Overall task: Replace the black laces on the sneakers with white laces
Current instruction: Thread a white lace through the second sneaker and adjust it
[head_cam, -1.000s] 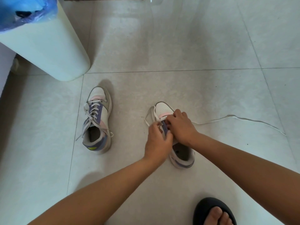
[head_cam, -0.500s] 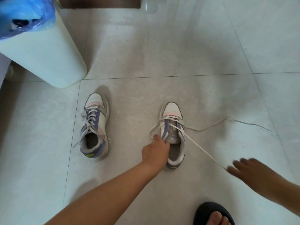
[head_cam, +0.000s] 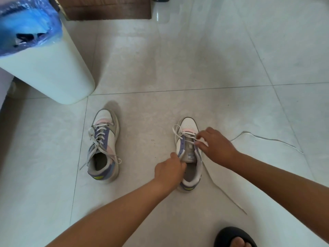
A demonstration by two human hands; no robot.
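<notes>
Two white, purple and pink sneakers stand on the tiled floor, toes pointing away from me. The left sneaker (head_cam: 104, 147) is fully laced with a white lace. On the right sneaker (head_cam: 189, 154) a white lace (head_cam: 226, 191) is threaded only through the eyelets near the toe; its ends trail over the floor to the right. My left hand (head_cam: 169, 171) grips the collar on the left side of the right sneaker's opening. My right hand (head_cam: 216, 147) pinches the lace at the eyelets on that shoe's right side.
A white bin (head_cam: 46, 68) with a blue bag (head_cam: 26, 22) stands at the back left. A brown cardboard box (head_cam: 106, 8) lies at the far edge. My foot in a black slipper (head_cam: 235, 237) is at the bottom right.
My right hand pulled the lace out to the right, then came back to the shoe's eyelets. My left hand slid from the laces to the shoe's collar and stayed there.
</notes>
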